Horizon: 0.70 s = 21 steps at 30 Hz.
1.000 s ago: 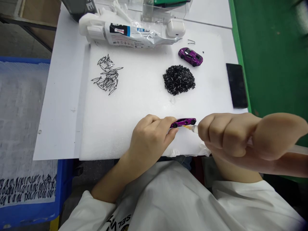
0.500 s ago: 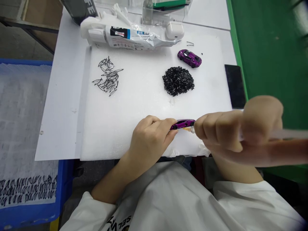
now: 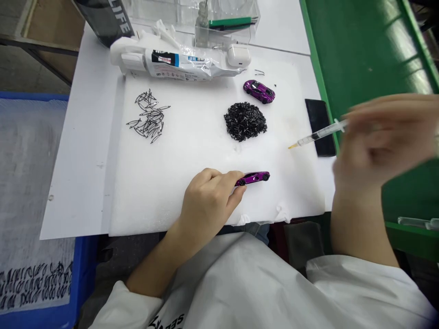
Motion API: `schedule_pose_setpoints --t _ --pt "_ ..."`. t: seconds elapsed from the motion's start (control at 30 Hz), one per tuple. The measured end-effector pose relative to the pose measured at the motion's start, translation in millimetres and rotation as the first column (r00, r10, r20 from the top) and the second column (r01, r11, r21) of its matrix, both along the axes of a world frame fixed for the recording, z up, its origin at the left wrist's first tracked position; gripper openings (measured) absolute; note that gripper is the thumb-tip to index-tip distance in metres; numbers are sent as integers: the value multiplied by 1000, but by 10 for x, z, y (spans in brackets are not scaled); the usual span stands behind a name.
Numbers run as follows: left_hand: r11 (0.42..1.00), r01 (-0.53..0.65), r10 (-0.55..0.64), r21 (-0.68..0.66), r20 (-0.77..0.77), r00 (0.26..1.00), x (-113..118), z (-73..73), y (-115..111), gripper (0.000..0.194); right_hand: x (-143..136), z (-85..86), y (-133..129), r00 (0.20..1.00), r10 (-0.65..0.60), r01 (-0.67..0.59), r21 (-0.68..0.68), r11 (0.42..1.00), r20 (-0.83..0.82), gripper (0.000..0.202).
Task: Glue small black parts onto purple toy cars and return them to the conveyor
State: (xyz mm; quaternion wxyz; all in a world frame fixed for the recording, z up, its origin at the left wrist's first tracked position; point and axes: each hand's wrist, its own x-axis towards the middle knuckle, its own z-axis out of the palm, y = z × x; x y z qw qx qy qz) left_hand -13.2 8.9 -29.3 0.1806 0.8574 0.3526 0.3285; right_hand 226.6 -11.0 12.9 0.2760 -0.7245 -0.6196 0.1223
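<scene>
My left hand (image 3: 209, 196) pinches a purple toy car (image 3: 255, 177) by one end, its side turned up toward me above the white foam board (image 3: 154, 192). Over at the right, my right hand (image 3: 373, 141), blurred by motion, grips a clear syringe (image 3: 318, 133) with a yellow tip. The syringe points left and down, its tip away from the car. A second purple toy car (image 3: 259, 91) stands on the board behind a heap of small black parts (image 3: 244, 121). Thin black outline-shaped pieces (image 3: 151, 116) lie scattered at the board's left.
A large white tube (image 3: 185, 65) and an earbud case (image 3: 239, 55) lie along the board's back. Behind them stands a small glass bottle (image 3: 202, 27). A phone (image 3: 320, 128) rests at the right edge. A blue crate (image 3: 80, 278) is at the left, a green surface (image 3: 360, 55) at the right.
My right hand has drawn the syringe away from the car, up and to the right. My left hand still holds the car in nearly the same place. The whole view has shifted slightly.
</scene>
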Motion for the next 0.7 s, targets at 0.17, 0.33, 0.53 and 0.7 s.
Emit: schedule_pose_setpoints --t 0.17,0.33,0.53,0.7 --pt "1000 -10 10 -1 -9 1000 2 -5 -2 11 -225 -115 262 946 -19 37 -49 998 322 16" --pt "1000 -3 3 13 12 1000 4 -7 -3 12 -289 -230 413 896 -44 91 -86 992 442 15" --pt "1000 -8 7 11 15 1000 7 -7 -5 12 -298 -200 447 874 -72 158 -141 977 481 16" --pt "1000 -5 5 2 12 1000 8 -9 -8 11 -332 -109 325 948 -35 118 -248 961 318 15"
